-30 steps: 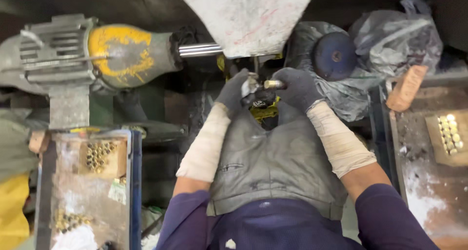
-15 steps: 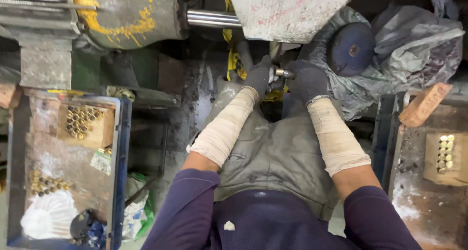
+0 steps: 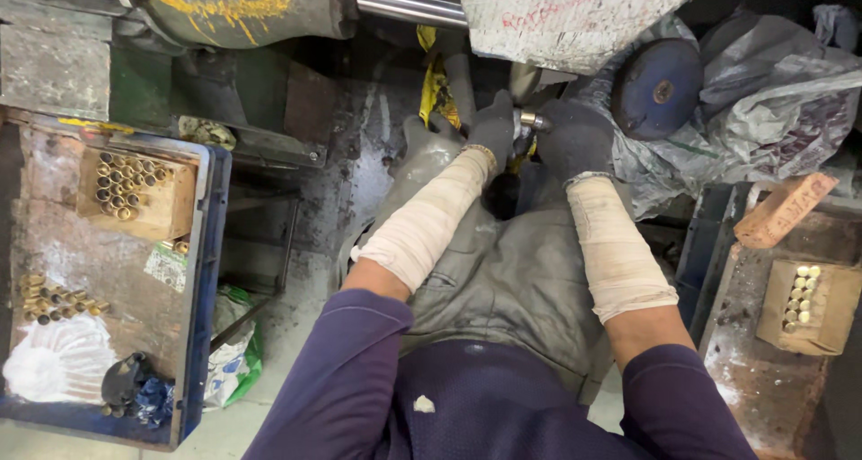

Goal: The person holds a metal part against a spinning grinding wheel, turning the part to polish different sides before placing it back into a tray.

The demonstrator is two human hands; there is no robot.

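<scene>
Here we pinch a small metal fitting (image 3: 530, 119) between our gloved left hand (image 3: 492, 130) and right hand (image 3: 575, 137), both closed on it, just under the machine's shaft (image 3: 409, 2). It looks rigid, light and slippery; gripping its ends seems best.

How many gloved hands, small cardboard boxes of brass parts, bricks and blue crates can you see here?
Gloved hands: 2, the left hand and the right hand, both on a small metal part
Small cardboard boxes of brass parts: 2, left box, right box
Bricks: 1, brick
Blue crates: 1, crate
Total: 6
</scene>
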